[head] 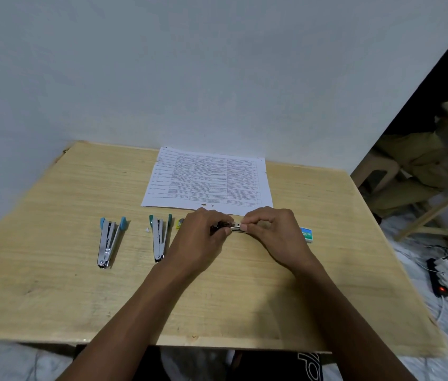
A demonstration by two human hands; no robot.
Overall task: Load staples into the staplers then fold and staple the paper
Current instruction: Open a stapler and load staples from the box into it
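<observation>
Our left hand (203,235) holds the dark stapler (217,227). Our right hand (275,229) pinches the staple strip (236,228). We think it snaps easily, so hold its sides softly.

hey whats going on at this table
A person is loading a stapler. The left hand grips a dark stapler over the wooden table, and the right hand pinches a strip of staples against it. The far-left stapler and the middle stapler lie opened. The printed sheet lies flat, not yet folded. A staple box sits to the right.
</observation>
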